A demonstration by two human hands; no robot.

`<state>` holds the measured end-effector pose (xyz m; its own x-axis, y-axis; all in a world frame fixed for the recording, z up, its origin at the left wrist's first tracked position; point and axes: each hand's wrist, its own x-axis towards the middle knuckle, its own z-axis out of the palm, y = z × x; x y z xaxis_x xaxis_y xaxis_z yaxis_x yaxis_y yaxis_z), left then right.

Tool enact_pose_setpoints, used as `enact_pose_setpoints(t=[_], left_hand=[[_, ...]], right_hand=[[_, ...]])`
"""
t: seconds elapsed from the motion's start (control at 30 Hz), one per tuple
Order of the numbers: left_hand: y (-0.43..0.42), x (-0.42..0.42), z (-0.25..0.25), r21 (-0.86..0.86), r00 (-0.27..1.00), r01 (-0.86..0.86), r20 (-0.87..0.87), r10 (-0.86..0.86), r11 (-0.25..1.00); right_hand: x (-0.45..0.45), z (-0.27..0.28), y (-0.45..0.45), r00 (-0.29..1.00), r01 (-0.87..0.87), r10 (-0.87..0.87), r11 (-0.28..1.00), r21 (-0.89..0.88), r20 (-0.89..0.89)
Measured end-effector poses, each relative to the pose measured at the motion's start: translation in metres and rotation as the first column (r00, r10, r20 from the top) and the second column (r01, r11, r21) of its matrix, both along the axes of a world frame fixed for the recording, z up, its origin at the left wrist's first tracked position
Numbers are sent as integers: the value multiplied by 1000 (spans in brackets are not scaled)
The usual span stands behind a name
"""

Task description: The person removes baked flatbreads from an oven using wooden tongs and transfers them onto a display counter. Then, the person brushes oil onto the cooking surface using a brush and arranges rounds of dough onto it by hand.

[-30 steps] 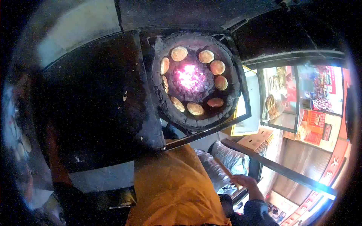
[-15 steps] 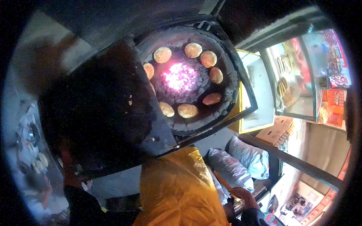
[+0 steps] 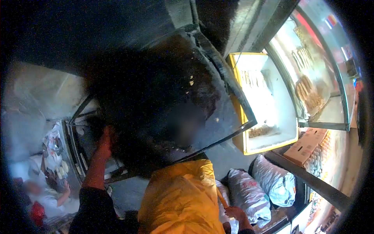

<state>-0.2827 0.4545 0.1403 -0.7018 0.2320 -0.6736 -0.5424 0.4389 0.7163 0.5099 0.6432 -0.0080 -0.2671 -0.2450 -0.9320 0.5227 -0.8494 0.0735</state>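
Note:
A dark, soot-stained sheet-like lid (image 3: pixel 218 121) lies over the round oven, whose fire and breads are now hidden. My left hand (image 3: pixel 108 140) is at the lid's left edge, apparently gripping it, though its fingertips merge into the shadow. A few pale crumbs sit on the lid's surface. Low on the right, my right hand (image 3: pixel 235 213) is closed around a thin wooden handle (image 3: pixel 222 198); the far end of the handle is hidden behind the yellow-orange apron or cloth (image 3: pixel 179 199) in front of me.
A yellow-rimmed white box (image 3: pixel 272 145) holds brightly lit goods on the right, beside a glass display case (image 3: pixel 311 85) with breads. Stuffed sacks (image 3: pixel 249 195) and a cardboard box (image 3: pixel 306 146) stand below. A co-worker's hand (image 3: pixel 65 190) is near dough pieces at lower left.
The lid has slid right across the oven, covering the glowing coals and round breads. My left hand has moved right and up with it. The right hand still holds the handle.

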Motion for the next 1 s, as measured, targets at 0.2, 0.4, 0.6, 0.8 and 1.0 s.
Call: enact_pose_setpoints(t=[0.2,0.4,0.6,0.8,1.0], left_hand=[[84,28,28,-73,977,-148,141,157,986],[24,20,-5,76,916,203,-368,-161,976],[94,137,52,-142,494,715,-591,-637,685],[10,234,20,-235,-13,966,-470,-883,110],[-280,167,-182,-245,530,837,132,-838,490]], right_hand=[[-22,15,27,930,-364,362,931,31,62],[-57,38,12,998,-27,39,981,193,-58],[-61,-26,-63,971,-51,190,762,646,-147],[-78,-11,-182,839,-543,404,670,505,366],[-16,-45,-338,978,-202,191,739,643,88]])
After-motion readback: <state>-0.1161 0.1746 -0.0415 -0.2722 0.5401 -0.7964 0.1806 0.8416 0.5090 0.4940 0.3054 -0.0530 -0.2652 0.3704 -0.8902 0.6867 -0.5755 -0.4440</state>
